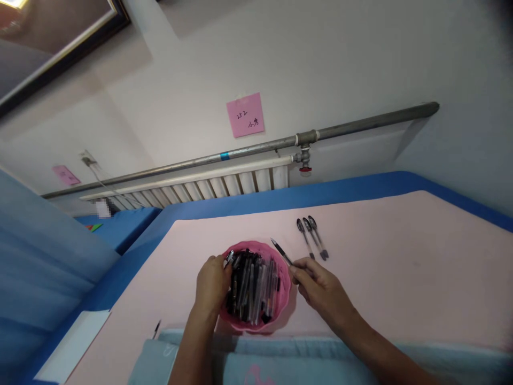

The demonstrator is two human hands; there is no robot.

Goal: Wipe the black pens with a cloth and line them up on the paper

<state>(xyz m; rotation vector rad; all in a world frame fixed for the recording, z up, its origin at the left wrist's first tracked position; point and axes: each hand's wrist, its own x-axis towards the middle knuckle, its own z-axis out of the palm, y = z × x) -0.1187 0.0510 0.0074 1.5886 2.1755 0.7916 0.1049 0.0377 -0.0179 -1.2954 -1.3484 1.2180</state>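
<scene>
My right hand [315, 280] pinches a black-and-clear pen [284, 253] just off the right side of a round pink basket [286, 299]. The pen's pointed tip is bare and aims up and to the left. At the basket's left rim, the fingers of my left hand [212, 280] are closed on a small dark, shiny piece [229, 259] that looks like a pen cap; the fingers partly hide it. Inside the basket lie several clear pen barrels [260, 289] and black pen parts [242, 278]. Three capped pens [312, 238] rest side by side beyond my right hand.
A pink mat [380, 256] covers the blue-edged table [360, 187]. Light blue cloth [296, 363] lies along the near edge, with a small dark pen-like piece [156, 329] beside it. White paper [74, 347] is at left. A radiator [216, 187] and pipe [264, 147] line the wall.
</scene>
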